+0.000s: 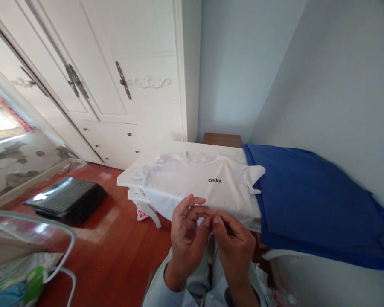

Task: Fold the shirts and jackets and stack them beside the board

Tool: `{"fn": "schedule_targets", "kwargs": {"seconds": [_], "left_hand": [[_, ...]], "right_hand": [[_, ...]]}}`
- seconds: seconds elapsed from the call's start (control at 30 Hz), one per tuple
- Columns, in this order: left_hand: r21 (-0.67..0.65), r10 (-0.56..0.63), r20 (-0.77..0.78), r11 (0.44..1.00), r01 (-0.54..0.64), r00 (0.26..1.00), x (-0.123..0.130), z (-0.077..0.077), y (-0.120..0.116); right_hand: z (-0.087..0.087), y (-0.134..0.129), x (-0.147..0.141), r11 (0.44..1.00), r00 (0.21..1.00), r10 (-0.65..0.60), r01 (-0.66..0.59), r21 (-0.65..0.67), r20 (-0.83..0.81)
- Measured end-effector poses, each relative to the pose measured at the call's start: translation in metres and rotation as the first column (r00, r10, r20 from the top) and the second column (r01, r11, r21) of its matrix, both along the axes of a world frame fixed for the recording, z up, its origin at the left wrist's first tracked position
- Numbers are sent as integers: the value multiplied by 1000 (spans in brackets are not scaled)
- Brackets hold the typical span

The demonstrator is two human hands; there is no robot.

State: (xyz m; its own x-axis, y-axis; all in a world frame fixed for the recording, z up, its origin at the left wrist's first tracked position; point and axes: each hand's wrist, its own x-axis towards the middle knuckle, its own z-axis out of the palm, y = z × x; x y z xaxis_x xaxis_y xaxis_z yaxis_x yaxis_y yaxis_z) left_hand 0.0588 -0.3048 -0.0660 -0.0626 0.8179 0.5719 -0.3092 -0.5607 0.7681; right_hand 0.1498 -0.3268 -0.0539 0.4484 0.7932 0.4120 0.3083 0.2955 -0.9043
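Both hands meet at the fingertips above my lap, just in front of a white T-shirt. My left hand (pixel 189 232) pinches with thumb and index finger, its other fingers curled loosely; what lies in the pinch is too small to name. My right hand (pixel 233 243) also has its thumb and index finger pressed together, touching the left fingertips. The white T-shirt (pixel 179 179), printed with "CHINA" in black, lies spread face up on a white table (pixel 125 178), its lower part partly hidden behind my hands.
Blue cloth (pixel 307 200) covers a surface at the right. A white wardrobe (pixel 153 38) stands behind at the left. On the red wooden floor (pixel 124 238) sits a black package (pixel 67 198). A white tubular frame (pixel 71 238) is at the lower left.
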Motion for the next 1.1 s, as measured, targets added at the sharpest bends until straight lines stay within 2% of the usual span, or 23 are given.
{"fn": "schedule_targets", "kwargs": {"seconds": [0.1,0.2,0.37,0.63,0.83,0.97,1.1], "left_hand": [[13,6,-3,1000,-6,1000,-1,2,0],[3,-2,-19,1000,2,1000,-2,2,1],[-35,-30,-45,999,28,999,-4,-5,7],[-67,22,-70,997,-26,997,-6,-27,15],[-67,53,-65,996,-57,996,-9,-35,18],[-93,84,-84,991,-92,993,-17,-39,22],[-65,42,-135,997,-51,990,-26,-39,25]], "right_hand": [[2,-1,-1,1000,998,8,-8,-10,-65],[3,-2,0,997,984,66,-71,-24,-164],[-4,4,2,986,950,137,-159,-58,-279],[-17,17,-5,984,966,62,-102,-149,-252],[-25,24,-14,977,957,19,-80,-199,-290],[-30,29,-17,956,888,94,-207,-209,-451],[-36,32,-17,928,781,178,-335,-161,-599]]}}
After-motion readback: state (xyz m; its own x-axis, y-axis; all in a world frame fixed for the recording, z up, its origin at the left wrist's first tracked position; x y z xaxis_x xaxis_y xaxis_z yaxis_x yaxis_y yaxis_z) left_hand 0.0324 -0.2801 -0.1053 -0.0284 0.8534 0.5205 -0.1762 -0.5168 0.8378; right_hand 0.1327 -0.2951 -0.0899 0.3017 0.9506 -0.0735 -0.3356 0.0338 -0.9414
